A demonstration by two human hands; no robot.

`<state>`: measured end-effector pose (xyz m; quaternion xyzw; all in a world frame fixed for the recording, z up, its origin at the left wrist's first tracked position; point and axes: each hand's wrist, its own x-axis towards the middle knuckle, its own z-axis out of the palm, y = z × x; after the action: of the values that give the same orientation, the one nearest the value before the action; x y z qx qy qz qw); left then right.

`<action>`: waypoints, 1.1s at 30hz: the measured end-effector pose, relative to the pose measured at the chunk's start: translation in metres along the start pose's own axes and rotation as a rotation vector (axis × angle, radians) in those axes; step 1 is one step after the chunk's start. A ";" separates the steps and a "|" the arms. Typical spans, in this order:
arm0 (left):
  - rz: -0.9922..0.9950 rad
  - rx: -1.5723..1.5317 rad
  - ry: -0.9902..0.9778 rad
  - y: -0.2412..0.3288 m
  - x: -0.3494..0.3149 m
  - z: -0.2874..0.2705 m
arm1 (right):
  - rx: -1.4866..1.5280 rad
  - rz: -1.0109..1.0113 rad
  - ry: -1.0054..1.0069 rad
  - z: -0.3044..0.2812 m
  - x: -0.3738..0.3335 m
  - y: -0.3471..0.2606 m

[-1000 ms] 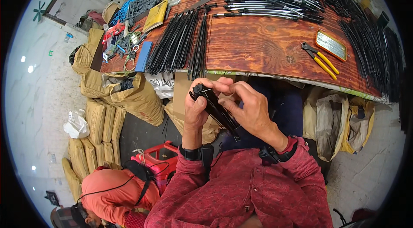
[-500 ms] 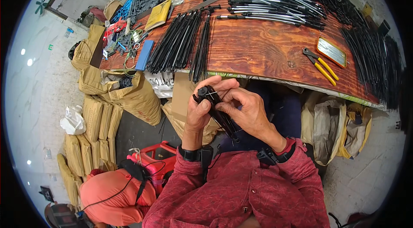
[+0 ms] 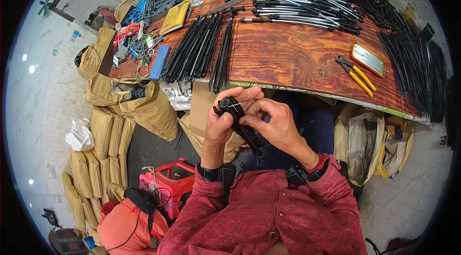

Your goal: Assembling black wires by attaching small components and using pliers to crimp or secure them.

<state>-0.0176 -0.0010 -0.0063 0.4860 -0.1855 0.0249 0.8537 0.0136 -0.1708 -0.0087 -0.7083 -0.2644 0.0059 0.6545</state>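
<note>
Gripping a black rod bundle (image 3: pixel 247 136), the left hand (image 3: pixel 217 127) and right hand (image 3: pixel 275 123) meet beside the table (image 3: pixel 288 58); a white sack (image 3: pixel 178 95) bears large dark printed lettering.

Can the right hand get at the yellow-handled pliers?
Likely yes: the pliers lie uncovered on the table and nothing seems to block the right hand, though it's occupied at the black bundle.

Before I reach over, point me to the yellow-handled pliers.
In the head view, the pliers lie on the right part of the wooden table, near its front edge, just below and left of the yellow-rimmed tray.
</note>
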 end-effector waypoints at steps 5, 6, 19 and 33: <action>0.001 0.042 -0.022 -0.002 0.001 -0.003 | 0.056 0.073 -0.034 -0.003 0.002 -0.005; 0.002 0.043 -0.024 -0.003 0.001 -0.004 | 0.038 0.049 -0.022 -0.002 0.002 -0.006; -0.055 0.076 -0.053 -0.001 0.004 0.008 | -0.250 -0.131 -0.009 -0.008 -0.003 -0.030; -0.064 0.149 -0.024 0.001 0.009 0.024 | -0.430 -0.215 0.065 -0.011 -0.006 -0.036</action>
<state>-0.0164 -0.0215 0.0082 0.5541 -0.1775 0.0054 0.8133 -0.0011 -0.1832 0.0240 -0.7988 -0.3123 -0.1432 0.4939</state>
